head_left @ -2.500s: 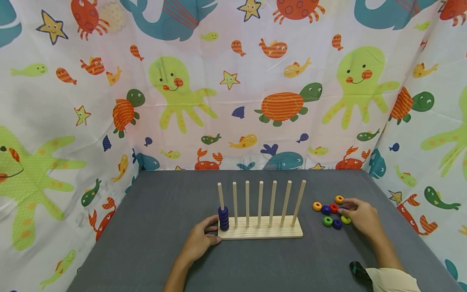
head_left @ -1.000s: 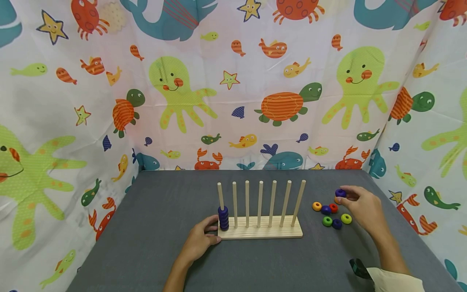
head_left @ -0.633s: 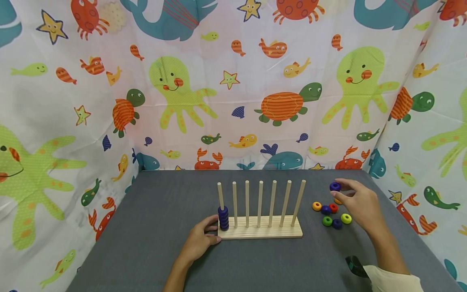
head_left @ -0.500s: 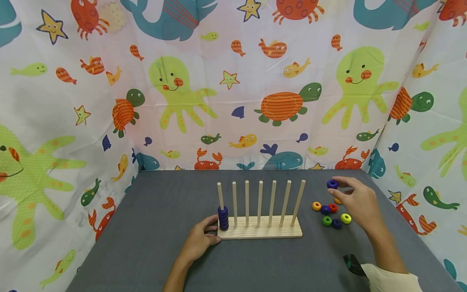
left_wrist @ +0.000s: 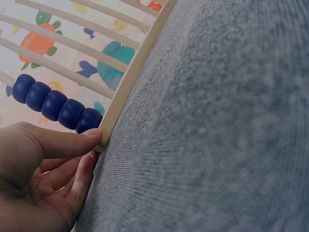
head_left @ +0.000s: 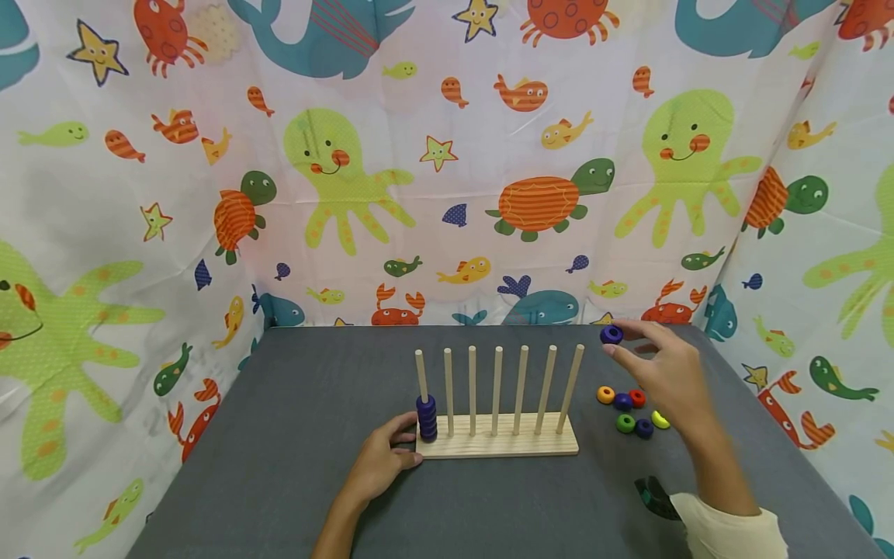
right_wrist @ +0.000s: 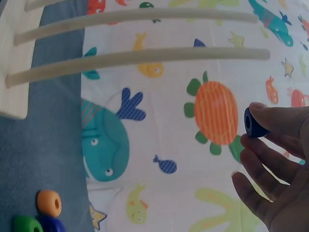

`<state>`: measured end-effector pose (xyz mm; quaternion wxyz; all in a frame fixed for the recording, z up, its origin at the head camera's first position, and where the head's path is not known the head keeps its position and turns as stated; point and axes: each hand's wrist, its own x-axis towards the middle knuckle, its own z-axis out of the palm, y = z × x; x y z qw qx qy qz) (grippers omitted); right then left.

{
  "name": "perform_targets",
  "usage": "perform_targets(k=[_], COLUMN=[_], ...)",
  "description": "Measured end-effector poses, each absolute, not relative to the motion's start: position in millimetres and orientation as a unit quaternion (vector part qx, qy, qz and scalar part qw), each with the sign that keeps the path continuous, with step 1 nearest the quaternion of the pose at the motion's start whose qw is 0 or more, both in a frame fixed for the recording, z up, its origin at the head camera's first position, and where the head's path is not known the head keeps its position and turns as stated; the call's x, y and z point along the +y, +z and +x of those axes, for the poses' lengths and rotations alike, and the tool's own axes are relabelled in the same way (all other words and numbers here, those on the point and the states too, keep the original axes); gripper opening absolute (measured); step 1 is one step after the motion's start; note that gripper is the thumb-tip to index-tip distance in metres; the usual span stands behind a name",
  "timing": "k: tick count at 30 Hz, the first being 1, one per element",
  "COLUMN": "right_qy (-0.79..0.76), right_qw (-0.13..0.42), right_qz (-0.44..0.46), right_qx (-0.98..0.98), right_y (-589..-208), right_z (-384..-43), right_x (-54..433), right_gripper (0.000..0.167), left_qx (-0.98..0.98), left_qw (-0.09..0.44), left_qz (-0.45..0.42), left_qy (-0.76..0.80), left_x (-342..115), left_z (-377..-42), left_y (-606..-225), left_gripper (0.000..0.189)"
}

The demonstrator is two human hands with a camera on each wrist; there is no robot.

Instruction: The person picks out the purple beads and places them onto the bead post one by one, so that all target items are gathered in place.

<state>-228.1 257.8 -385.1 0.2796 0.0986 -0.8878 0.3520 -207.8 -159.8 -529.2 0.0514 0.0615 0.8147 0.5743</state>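
Note:
A wooden peg board (head_left: 497,446) with several upright pegs stands mid-table. Its leftmost peg carries a stack of blue rings (head_left: 427,418) (left_wrist: 54,104). My left hand (head_left: 382,461) (left_wrist: 36,183) grips the board's left end, thumb on its top edge. My right hand (head_left: 663,376) (right_wrist: 277,162) is raised above the table to the right of the pegs and pinches a blue ring (head_left: 611,335) (right_wrist: 254,123) between thumb and fingertips, level with the peg tops. Below it on the table lie loose rings (head_left: 631,411): orange, red, blue, green and yellow-green.
The grey table (head_left: 293,435) is walled on three sides by a sea-animal patterned cloth (head_left: 447,171). A dark strap (head_left: 653,497) sits at my right wrist.
My right hand picked a blue ring out of the loose pile and has lifted it up and leftward toward the pegs. My left hand has stayed on the board's end.

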Motion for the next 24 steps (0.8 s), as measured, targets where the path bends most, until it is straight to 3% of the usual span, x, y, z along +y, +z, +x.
perform_targets(k=[24], right_qy=[0.38], right_qw=[0.29], right_qz=[0.184], right_qx=[-0.859], right_y=[-353.5], right_z=[-219.3], right_x=[200.1], right_gripper=[0.042], left_qx=[0.815], left_qw=[0.054], left_qz=[0.058], left_qy=[0.574], left_x=[-159.1], left_z=[-207.6], left_y=[-529.5], left_gripper=[0.069])
